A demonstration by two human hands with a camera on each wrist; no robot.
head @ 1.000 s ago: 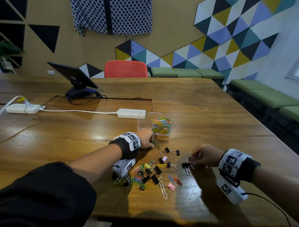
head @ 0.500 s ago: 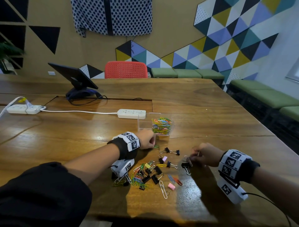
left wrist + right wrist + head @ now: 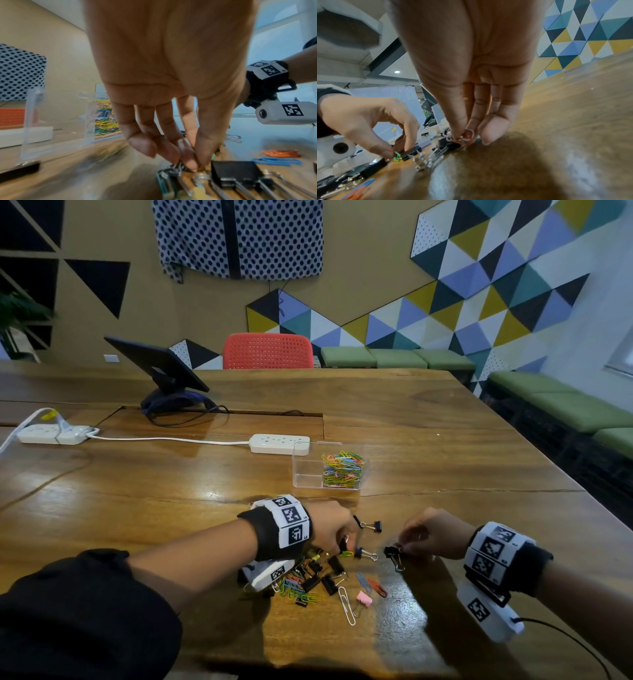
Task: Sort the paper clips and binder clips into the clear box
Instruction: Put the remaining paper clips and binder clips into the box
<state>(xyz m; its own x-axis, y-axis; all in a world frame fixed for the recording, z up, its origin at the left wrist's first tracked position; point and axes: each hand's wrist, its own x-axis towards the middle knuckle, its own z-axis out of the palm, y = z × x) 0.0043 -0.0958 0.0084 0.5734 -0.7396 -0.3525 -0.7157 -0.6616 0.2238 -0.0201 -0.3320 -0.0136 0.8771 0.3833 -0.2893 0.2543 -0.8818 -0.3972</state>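
Note:
The clear box [image 3: 308, 470] stands on the wooden table, its right compartment full of coloured paper clips [image 3: 342, 469]. Nearer to me lies a pile of black binder clips and coloured paper clips [image 3: 318, 577]. My left hand [image 3: 344, 544] reaches down at the pile's far edge; thumb and forefinger pinch a green paper clip [image 3: 396, 158]. To the right, my right hand [image 3: 400, 546] pinches the wire handles of a black binder clip [image 3: 392, 553] that touches the table. In the right wrist view my right hand [image 3: 462, 136] grips those handles above the black binder clip [image 3: 448, 144].
Loose items lie around the pile: a black binder clip [image 3: 371, 524], a large white paper clip [image 3: 346, 606], a pink binder clip [image 3: 364, 599]. A white power strip [image 3: 279, 444] lies just behind the box. A tablet on a stand [image 3: 161, 371] is farther back.
My left hand has come away from the clear box toward me and now pinches a clip at the pile. My right hand stays on the black binder clip.

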